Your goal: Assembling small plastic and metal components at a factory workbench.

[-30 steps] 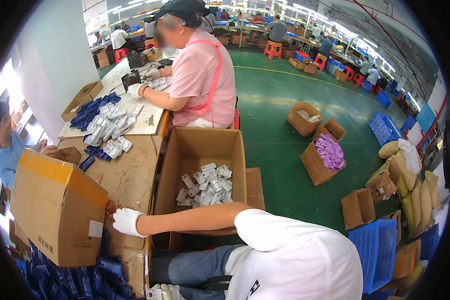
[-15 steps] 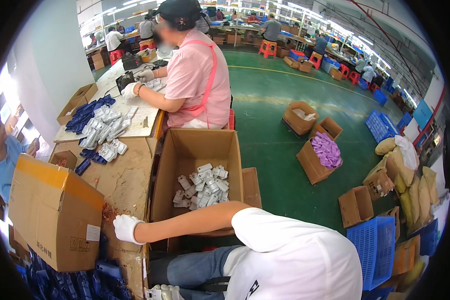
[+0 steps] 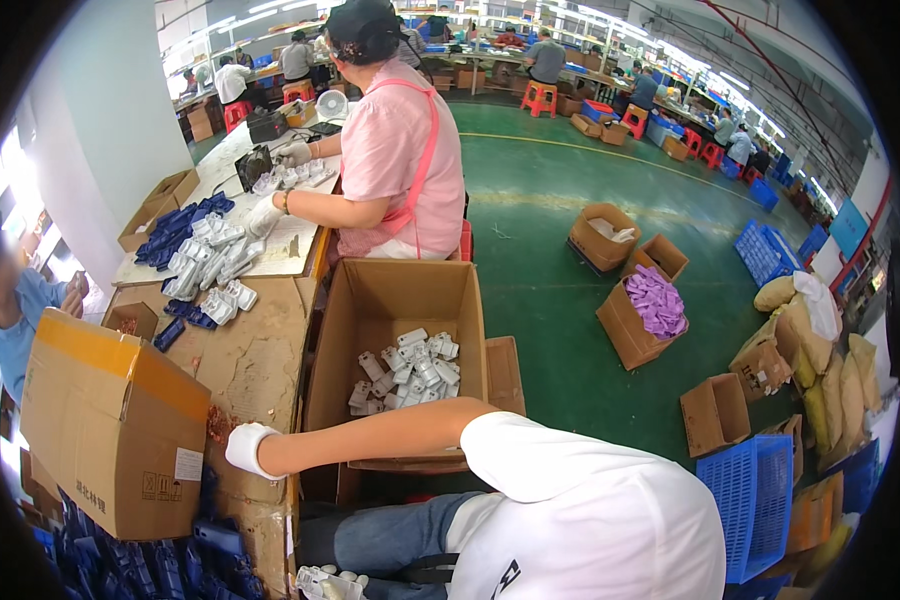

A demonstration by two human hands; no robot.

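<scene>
A white-gloved left hand [image 3: 248,448], clenched, rests at the worktop's [image 3: 260,360] near edge beside a tilted brown cardboard box [image 3: 115,425], seemingly light and stiff, best gripped by its corners; the right hand's grip cannot be told.

matt cardboard box [image 3: 110,430], white cloth glove [image 3: 248,449]

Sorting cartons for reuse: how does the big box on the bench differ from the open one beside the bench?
The tilted carton sits on the bench, flaps mostly shut, yellow tape on top. The open carton stands upright, showing white plastic parts inside. Both are plain brown cardboard.
</scene>
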